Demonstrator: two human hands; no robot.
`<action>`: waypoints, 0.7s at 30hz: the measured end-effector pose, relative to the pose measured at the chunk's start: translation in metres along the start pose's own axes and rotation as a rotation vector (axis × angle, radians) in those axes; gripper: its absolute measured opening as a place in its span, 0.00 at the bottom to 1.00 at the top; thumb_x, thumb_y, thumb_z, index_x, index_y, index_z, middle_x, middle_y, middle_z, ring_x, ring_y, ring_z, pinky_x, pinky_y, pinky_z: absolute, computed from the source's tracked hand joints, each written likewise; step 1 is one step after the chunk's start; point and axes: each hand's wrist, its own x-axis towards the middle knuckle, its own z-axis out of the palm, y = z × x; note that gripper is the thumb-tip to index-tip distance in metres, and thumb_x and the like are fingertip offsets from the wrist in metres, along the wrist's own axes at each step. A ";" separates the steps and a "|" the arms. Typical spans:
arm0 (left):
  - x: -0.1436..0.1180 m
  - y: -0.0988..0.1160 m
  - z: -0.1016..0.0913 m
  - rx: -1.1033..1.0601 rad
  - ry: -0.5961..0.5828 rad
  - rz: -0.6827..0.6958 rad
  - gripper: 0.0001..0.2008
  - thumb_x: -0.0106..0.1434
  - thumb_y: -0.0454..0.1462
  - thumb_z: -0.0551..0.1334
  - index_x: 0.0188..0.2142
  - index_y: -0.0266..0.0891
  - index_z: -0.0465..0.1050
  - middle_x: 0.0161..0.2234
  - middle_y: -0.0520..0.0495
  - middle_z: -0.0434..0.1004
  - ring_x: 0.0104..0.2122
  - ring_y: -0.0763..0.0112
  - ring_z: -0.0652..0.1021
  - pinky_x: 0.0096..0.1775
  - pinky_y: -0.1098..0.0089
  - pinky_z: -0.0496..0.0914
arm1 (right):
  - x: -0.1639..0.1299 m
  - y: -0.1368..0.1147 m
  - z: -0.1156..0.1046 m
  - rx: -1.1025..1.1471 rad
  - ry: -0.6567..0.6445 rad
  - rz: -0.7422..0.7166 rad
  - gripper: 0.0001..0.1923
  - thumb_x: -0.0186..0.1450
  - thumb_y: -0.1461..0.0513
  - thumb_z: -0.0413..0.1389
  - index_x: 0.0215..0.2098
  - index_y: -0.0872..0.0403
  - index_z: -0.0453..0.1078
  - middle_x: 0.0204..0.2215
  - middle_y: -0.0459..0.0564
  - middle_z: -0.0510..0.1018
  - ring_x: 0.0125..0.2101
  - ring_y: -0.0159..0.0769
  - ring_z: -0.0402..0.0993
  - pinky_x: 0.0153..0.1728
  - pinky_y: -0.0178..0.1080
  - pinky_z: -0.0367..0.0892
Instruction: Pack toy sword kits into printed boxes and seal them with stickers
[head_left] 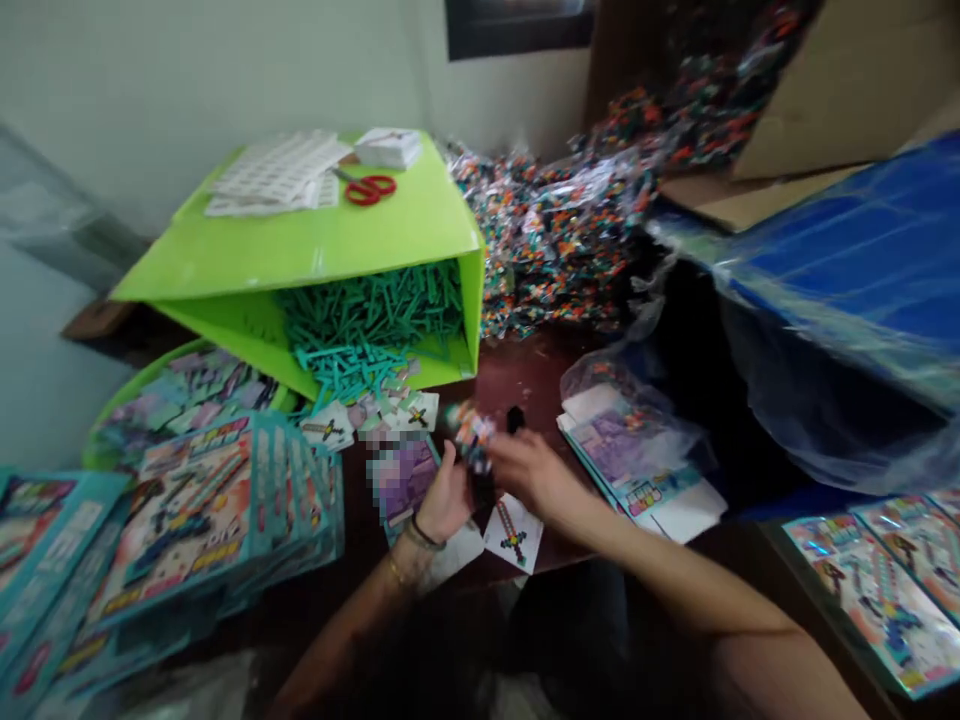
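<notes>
Forearms [675, 580] slant in from the lower frame; at centre, left hand [442, 500], thumb raised, and bent right hand [536, 475] flank a blurred packet [472, 432]; I cannot tell either grip's closure.

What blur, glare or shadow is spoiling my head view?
Head view: blur smears the colourful item between the left hand and right hand; glare flecks the clear bags behind; the blue container looks nearly black inside; blocky pixelation covers part of the purple-printed packaging.
</notes>
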 end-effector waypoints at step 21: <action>-0.062 0.010 -0.120 0.051 0.203 0.437 0.20 0.44 0.36 0.82 0.36 0.36 0.79 0.34 0.49 0.85 0.39 0.61 0.84 0.53 0.59 0.74 | 0.198 0.009 0.104 0.204 -0.043 0.640 0.10 0.72 0.67 0.55 0.44 0.66 0.77 0.41 0.62 0.83 0.40 0.36 0.77 0.47 0.41 0.69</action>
